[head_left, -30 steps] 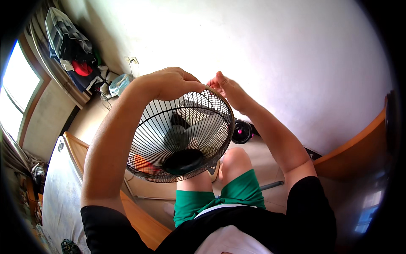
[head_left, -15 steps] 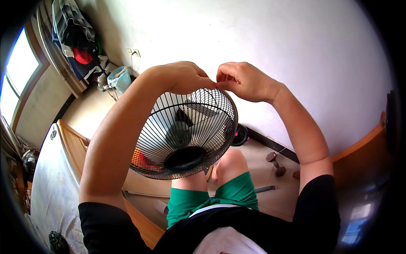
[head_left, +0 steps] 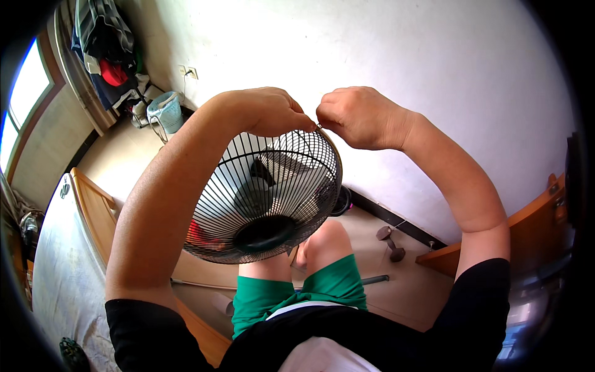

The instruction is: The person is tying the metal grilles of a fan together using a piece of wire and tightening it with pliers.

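Note:
An electric fan's black wire guard, with a dark round centre cap, is tilted in front of my knees. Blades show dimly through the wires. My left hand is closed over the guard's upper rim, its thumb and fingertips pressed at the top right of that rim. Right beside those fingertips, my right hand is closed in a pinch at the same spot on the rim. A tiny metallic bit shows between the two hands, too small to name. The right fingertips are curled under, which hides what they hold.
A bed with a pale sheet and wooden frame lies at the left. A dumbbell rests on the floor near the right wall. Farther left stand a blue bin and hanging clothes. A wooden piece is at the right.
My right hand has rolled over, its fingers now more tightly curled, and its elbow has swung outward. The left hand keeps its hold on the rim. The whole view has shifted slightly.

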{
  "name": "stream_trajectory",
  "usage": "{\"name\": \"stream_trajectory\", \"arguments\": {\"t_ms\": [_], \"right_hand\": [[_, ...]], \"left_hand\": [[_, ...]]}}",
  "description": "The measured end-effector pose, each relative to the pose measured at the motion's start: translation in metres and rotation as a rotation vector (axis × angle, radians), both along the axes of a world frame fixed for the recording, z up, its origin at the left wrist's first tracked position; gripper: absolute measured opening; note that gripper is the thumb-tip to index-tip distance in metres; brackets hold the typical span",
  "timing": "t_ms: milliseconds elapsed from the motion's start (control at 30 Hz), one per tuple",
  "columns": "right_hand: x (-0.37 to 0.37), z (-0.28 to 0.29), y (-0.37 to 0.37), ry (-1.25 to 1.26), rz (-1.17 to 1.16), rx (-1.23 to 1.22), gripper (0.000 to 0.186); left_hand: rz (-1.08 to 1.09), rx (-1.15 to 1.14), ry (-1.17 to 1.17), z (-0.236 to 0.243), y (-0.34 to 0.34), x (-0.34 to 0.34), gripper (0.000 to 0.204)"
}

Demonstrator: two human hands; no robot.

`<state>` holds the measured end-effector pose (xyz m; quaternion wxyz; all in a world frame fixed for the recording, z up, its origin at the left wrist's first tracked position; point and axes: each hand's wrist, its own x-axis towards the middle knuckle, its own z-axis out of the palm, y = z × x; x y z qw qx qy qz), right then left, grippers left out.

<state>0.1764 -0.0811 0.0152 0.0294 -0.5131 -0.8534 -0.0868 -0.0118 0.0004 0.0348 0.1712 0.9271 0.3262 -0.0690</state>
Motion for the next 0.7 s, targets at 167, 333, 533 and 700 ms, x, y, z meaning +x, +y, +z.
{"name": "stream_trajectory", "arguments": {"t_ms": [167,333,533,700], "right_hand": [[-0.008,0.003,-0.001,-0.101,-0.008,0.000,0.013],[-0.008,-0.001,0.004,-0.059,0.006,-0.046,0.014],[-0.010,-0.002,0.008,0.128,-0.101,-0.183,0.021],[-0.013,-0.001,0.009,0.173,-0.202,-0.235,0.028]], "left_hand": [[-0.004,0.000,-0.005,0.001,0.000,0.000,0.053],[0.005,-0.036,-0.010,0.002,-0.001,-0.001,0.054],[-0.032,-0.007,-0.019,-0.001,0.003,-0.003,0.053],[-0.006,0.001,-0.024,-0.002,0.002,-0.003,0.055]]}}
